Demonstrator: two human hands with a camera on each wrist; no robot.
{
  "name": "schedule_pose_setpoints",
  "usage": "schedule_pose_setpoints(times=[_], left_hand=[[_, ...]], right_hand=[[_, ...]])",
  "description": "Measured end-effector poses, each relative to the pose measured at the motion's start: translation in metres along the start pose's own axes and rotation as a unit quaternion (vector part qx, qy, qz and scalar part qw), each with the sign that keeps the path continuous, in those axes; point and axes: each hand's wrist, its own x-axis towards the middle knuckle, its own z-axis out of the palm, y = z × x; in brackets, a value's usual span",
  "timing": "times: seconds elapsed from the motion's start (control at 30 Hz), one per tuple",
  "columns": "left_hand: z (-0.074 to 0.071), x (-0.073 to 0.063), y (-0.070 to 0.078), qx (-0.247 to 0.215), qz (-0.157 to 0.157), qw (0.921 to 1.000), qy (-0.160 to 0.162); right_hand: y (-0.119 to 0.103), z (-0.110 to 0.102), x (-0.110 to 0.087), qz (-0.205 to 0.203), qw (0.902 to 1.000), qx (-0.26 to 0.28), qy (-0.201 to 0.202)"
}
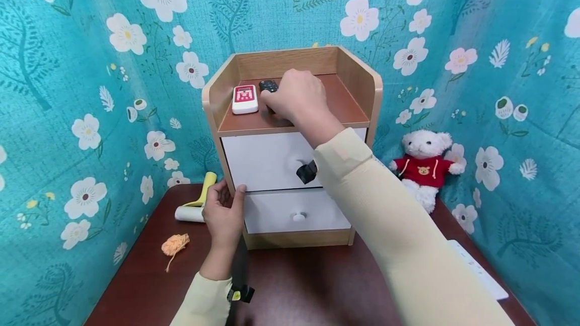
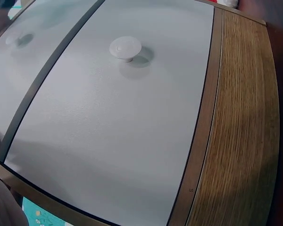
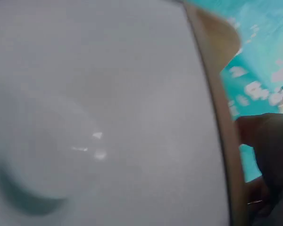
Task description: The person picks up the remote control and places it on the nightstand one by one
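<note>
A small wooden cabinet (image 1: 299,240) with two white drawers stands on the table. My left hand (image 1: 225,214) grips its left side, the thumb lying on the front near the line between the drawers. On the cabinet's top shelf, my right hand (image 1: 301,95) has its fingers curled downward over a dark object (image 1: 270,110), mostly hidden beneath them. Just left of that hand lies a white remote control with a red face (image 1: 245,98). Behind the fingers shows part of a black remote control (image 1: 268,86). In the left wrist view, the lower drawer's round knob (image 2: 125,48) is visible.
A lint roller with a yellow handle (image 1: 209,183) lies left of the cabinet, and a ball of orange yarn (image 1: 174,244) in front of it. To the right sits a white teddy bear (image 1: 423,165) in a red sweater. A flat white item (image 1: 480,270) lies at the right edge.
</note>
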Motion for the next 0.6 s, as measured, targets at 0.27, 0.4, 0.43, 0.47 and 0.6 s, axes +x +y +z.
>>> schedule_pose_setpoints(times=[0.27,0.4,0.43,0.47,0.6], left_hand=[[0.004,0.000,-0.001,-0.002,0.004,1.0000,0.004],[0.003,0.002,0.000,0.000,0.018,0.9998,0.002],[0.003,0.003,0.000,-0.002,0.020,0.9998,0.002],[0.002,0.003,0.000,-0.002,0.020,0.9998,0.002],[0.001,0.000,0.000,0.000,0.012,0.9999,0.003]], right_hand=[[0.051,0.027,-0.090,-0.170,0.9392,0.182,0.237],[0.094,0.062,-0.131,-0.230,0.8935,0.234,0.307],[0.105,0.072,-0.140,-0.232,0.8875,0.243,0.315],[0.116,0.081,-0.148,-0.230,0.8847,0.250,0.319],[0.161,0.114,-0.171,-0.220,0.8841,0.271,0.311]])
